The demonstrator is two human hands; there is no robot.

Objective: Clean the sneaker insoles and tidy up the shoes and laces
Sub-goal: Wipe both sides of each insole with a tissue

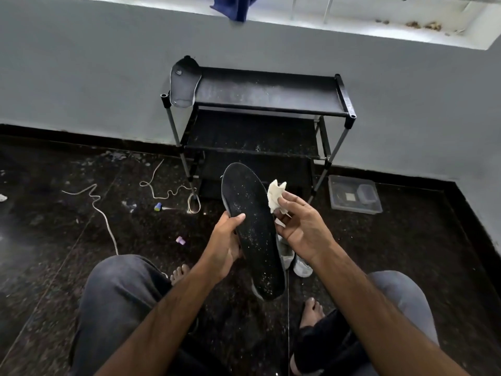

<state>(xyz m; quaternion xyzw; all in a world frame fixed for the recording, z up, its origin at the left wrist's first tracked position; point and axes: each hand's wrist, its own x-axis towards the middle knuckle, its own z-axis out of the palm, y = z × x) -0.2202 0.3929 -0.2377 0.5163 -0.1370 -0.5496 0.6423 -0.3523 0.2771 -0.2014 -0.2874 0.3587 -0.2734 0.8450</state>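
- Head view: a dark insole [253,232] is held up over the floor by the left hand [226,245], its thumb curled over the top face and the fingers wrapped behind the edge.
- A crumpled white wipe [276,195] is pinched between the thumb and fingers of the right hand [301,226], just beside the insole's right edge and apart from its face.
- The held insole is seen to be speckled with pale dust, so its cleaning is judged unfinished.
- A second insole [184,86] is laid on the left end of the top shelf of the black shoe rack [271,95]; whether it has been cleaned cannot be told.
- The white sneakers [296,260] are partly hidden behind the hands on the floor, and pale laces [100,210] are strewn loose to the left, so the tidying is judged still to be done.
- A clear plastic tray [354,195] sits on the floor right of the rack, with a smaller clear box inside; other contents cannot be made out.
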